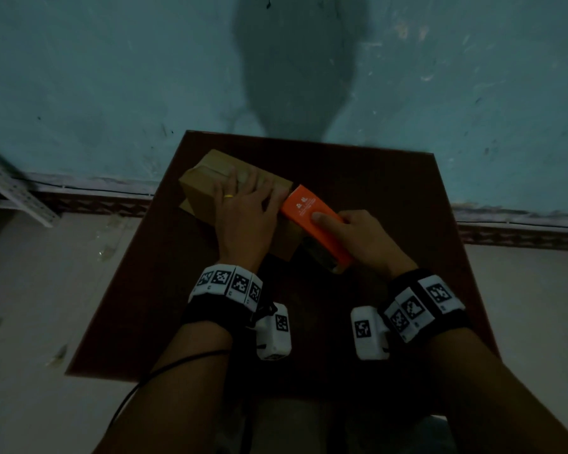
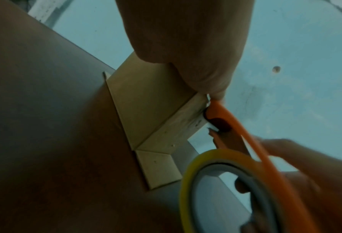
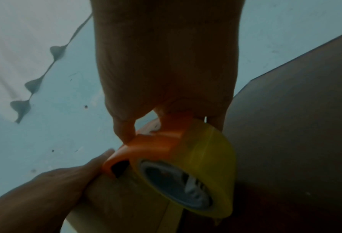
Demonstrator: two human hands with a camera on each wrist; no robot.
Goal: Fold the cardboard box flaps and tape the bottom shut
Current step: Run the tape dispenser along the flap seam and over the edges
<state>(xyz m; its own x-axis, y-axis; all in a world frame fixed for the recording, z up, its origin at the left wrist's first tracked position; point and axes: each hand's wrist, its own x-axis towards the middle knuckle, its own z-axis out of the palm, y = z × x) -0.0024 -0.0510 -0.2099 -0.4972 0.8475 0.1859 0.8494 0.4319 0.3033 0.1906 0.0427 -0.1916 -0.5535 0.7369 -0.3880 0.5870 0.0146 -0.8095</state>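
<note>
A small cardboard box (image 1: 201,188) lies on the dark brown table (image 1: 374,178), its folded flaps facing up. My left hand (image 1: 248,204) rests flat on top of the box, fingers spread and straight, pressing it down. My right hand (image 1: 358,235) grips an orange tape dispenser (image 1: 312,217) whose toothed front edge sits at the box's right end. In the left wrist view the box (image 2: 146,113) stands on the table with a lower flap (image 2: 158,167) splayed out, and the dispenser (image 2: 251,151) carries a yellow tape roll (image 2: 188,173). The right wrist view shows the roll (image 3: 206,157) under the dispenser (image 3: 158,141).
The table stands against a blue-green wall (image 1: 112,77) over a pale floor (image 1: 30,306). A white perforated metal rack (image 1: 10,188) leans at the far left. Cables run from my wrist cameras (image 1: 273,332) toward my body.
</note>
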